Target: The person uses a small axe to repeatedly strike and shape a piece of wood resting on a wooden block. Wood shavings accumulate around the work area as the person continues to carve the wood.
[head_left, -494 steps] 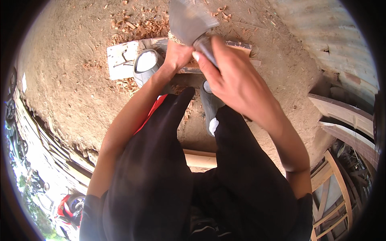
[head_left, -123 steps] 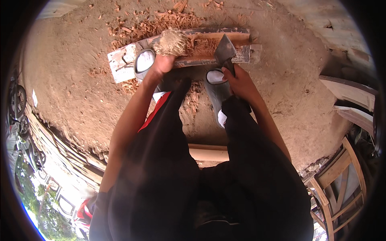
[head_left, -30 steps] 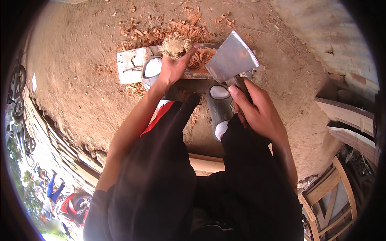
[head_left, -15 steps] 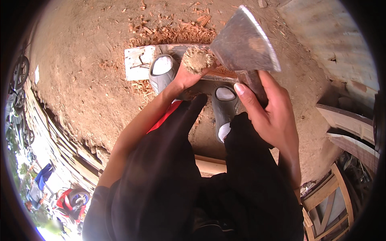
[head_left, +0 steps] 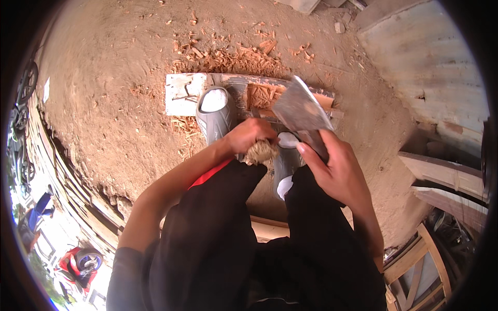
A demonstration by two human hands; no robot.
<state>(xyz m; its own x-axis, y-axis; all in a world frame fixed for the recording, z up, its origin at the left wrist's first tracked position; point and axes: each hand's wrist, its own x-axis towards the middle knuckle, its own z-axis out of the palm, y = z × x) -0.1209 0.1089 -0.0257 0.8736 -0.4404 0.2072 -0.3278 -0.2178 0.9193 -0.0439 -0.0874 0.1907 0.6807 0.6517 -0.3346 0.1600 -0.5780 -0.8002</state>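
Observation:
My left hand (head_left: pixel 250 136) is closed round a chisel whose frayed, mushroomed wooden handle end (head_left: pixel 261 151) points back towards my knees. A narrow dark piece beyond my knuckles looks like its blade (head_left: pixel 254 112). Held by its short handle in my right hand (head_left: pixel 340 168) is an axe with a broad, flat grey head (head_left: pixel 302 107), its pale edge turned away to the upper right. Under the tools lies a wooden board (head_left: pixel 228 79) with a rectangular recess full of reddish wood chips (head_left: pixel 264 96). The axe head hides part of the board's right side.
My feet, in grey shoes (head_left: pixel 213 116), are by the board, the left one resting against it. Wood shavings (head_left: pixel 244 59) litter the dirt floor beyond. Corrugated sheeting (head_left: pixel 430 67) and wooden frames (head_left: pixel 415 259) stand to the right; stacked planks and motorcycles are at left.
Both hands have come down nearer my knees. The chisel has tilted, its frayed end now lower, and the axe has dropped away from it. More of the board's recess shows.

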